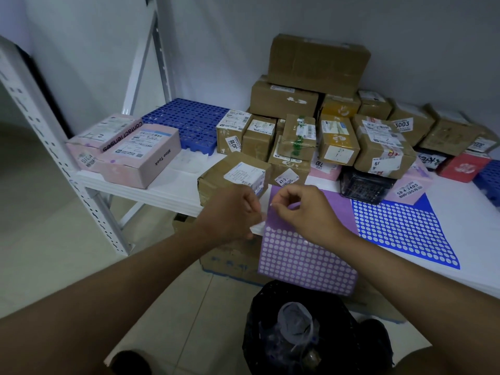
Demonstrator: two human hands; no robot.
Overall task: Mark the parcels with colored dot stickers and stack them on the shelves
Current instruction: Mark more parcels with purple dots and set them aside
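Purple sticker sheet (pixel 303 255) patterned with rows of pale dots, blue sticker sheet (pixel 403 231) dotted white, pink boxes (pixel 135 155) printed with dark lettering, brown cardboard parcels (pixel 316 60) labelled white, blue perforated mat (pixel 192 123), white shelf (pixel 162 188), black bin bag (pixel 311 334)

Our 2 hands meet over a purple sticker sheet at the edge of a parcel-laden shelf.

Our left hand (pixel 232 212) holds the left edge of the purple sticker sheet (pixel 305 255), which hangs partly off the white shelf (pixel 167 190), while our right hand (pixel 305 212) pinches at the sheet's upper part with curled fingers. A blue sticker sheet (pixel 403 228) lies flat just beside it. A brown parcel (pixel 232 177) sits just behind our left hand, in front of stacked cardboard parcels (pixel 311 109). 2 pink boxes (pixel 127 150) rest at the shelf's left end, near a blue perforated tray (pixel 189 123). Below, a black-lined bin (pixel 305 334) stands on the floor.
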